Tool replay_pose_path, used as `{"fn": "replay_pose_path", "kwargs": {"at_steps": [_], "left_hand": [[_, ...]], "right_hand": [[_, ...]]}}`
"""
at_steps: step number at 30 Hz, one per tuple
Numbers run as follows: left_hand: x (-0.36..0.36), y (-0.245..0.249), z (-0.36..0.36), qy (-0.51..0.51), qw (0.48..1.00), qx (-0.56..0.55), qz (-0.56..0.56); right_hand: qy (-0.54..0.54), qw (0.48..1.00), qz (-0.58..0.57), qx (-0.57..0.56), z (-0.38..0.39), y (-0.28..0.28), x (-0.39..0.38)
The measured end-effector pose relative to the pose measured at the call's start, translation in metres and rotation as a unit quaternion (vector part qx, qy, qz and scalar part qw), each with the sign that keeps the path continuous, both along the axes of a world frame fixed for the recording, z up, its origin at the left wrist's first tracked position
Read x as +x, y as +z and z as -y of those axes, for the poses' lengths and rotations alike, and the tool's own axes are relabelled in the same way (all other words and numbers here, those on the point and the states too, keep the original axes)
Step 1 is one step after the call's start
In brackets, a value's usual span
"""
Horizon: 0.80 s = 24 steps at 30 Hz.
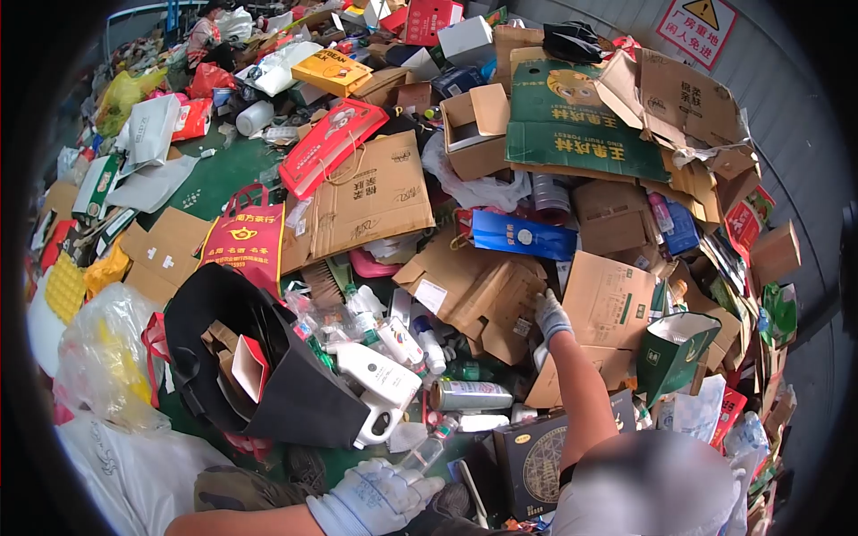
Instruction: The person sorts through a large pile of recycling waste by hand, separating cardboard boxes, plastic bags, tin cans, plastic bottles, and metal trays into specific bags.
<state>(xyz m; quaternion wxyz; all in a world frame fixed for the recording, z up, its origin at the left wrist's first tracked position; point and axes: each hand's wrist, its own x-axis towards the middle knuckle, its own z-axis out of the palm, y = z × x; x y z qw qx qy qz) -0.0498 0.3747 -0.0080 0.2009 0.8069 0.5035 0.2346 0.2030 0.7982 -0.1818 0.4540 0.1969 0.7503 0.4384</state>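
Observation:
My left hand (pixel 380 497), in a white glove, is low in the view, its fingers curled. Whatever it may hold is hidden; a clear bottle (pixel 429 448) lies just beyond the fingers. My right arm stretches forward, and my gloved right hand (pixel 552 316) grips the right edge of a folded brown cardboard piece (pixel 496 299). Right beside that hand is another flattened carton (pixel 608 299). A blue box (pixel 524 235) rests above the held cardboard. Between the hands lie a white jug (pixel 380 375), a metal can (pixel 471 396) and a black patterned box (pixel 545 460).
A black bin (pixel 308 393) holding cardboard stands at left, beside a clear plastic bag (pixel 112 344). Red bags, a green carton (pixel 572 121) and mixed waste pile up ahead. Another person (pixel 204 37) is at the far upper left. A grey wall (pixel 786 98) bounds the right.

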Motion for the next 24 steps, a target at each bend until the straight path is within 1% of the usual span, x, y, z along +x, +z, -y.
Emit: {"fn": "replay_pose_path", "kwargs": {"at_steps": [2,4,6,7,8,9,10,11,12,13,14,15,16,17,18,19,20,21,22,24], "left_hand": [[-0.003,-0.008,-0.011,-0.006,0.999,-0.034,-0.003],[-0.001,-0.017,-0.017,-0.024,0.998,-0.052,-0.001],[0.000,-0.024,-0.022,-0.046,0.998,-0.049,-0.004],[0.001,-0.022,-0.027,-0.048,0.998,-0.041,0.006],[0.002,-0.015,-0.033,-0.059,0.995,-0.077,0.001],[0.004,-0.015,-0.039,-0.068,0.996,-0.063,-0.008],[0.006,-0.017,-0.045,-0.075,0.996,-0.046,-0.017],[0.009,-0.022,-0.050,-0.070,0.993,-0.090,0.010],[0.011,-0.016,-0.052,-0.064,0.988,-0.133,0.037],[0.011,-0.008,-0.057,-0.063,0.979,-0.190,0.024],[0.014,-0.015,-0.058,-0.044,0.981,-0.147,0.115],[0.020,-0.029,-0.063,-0.007,0.972,-0.179,0.154],[0.024,-0.024,-0.066,0.043,0.935,-0.286,0.206],[0.032,-0.053,-0.075,0.087,0.912,-0.266,0.300],[0.037,-0.074,-0.089,0.144,0.899,-0.251,0.328],[0.028,-0.074,-0.094,0.164,0.839,-0.316,0.411],[0.019,-0.072,-0.098,0.192,0.767,-0.369,0.489],[0.005,-0.044,-0.092,0.217,0.688,-0.444,0.532],[-0.003,-0.034,-0.082,0.240,0.599,-0.512,0.567],[-0.014,-0.063,-0.056,0.133,0.534,-0.533,0.642]], "right_hand": [[-0.011,1.000,0.002,0.004,-0.020,-0.005,0.007],[-0.035,0.999,0.020,0.004,-0.012,0.007,0.033],[-0.068,0.997,0.043,0.006,0.012,0.039,0.061],[-0.022,0.999,0.035,0.025,0.028,0.066,0.075],[-0.049,0.998,0.025,0.014,0.035,0.085,0.091],[-0.075,0.997,0.015,0.003,0.042,0.104,0.106],[-0.081,0.996,-0.018,0.015,0.056,0.126,0.118],[-0.085,0.995,-0.052,0.026,0.070,0.147,0.129],[-0.089,0.992,-0.086,0.039,0.090,0.174,0.131],[-0.079,0.987,-0.133,0.047,0.115,0.196,0.129],[-0.068,0.980,-0.180,0.054,0.141,0.219,0.127],[-0.073,0.973,-0.215,0.050,0.166,0.235,0.123],[-0.076,0.964,-0.250,0.045,0.191,0.245,0.119],[-0.049,0.960,-0.271,0.055,0.217,0.249,0.115],[-0.020,0.954,-0.292,0.063,0.244,0.250,0.111],[-0.003,0.936,-0.348,0.048,0.270,0.249,0.104],[0.027,0.922,-0.383,0.047,0.299,0.249,0.094],[0.045,0.905,-0.421,0.034,0.323,0.244,0.084],[0.060,0.886,-0.459,0.020,0.344,0.237,0.075],[0.072,0.853,-0.517,0.018,0.377,0.220,0.065]]}}
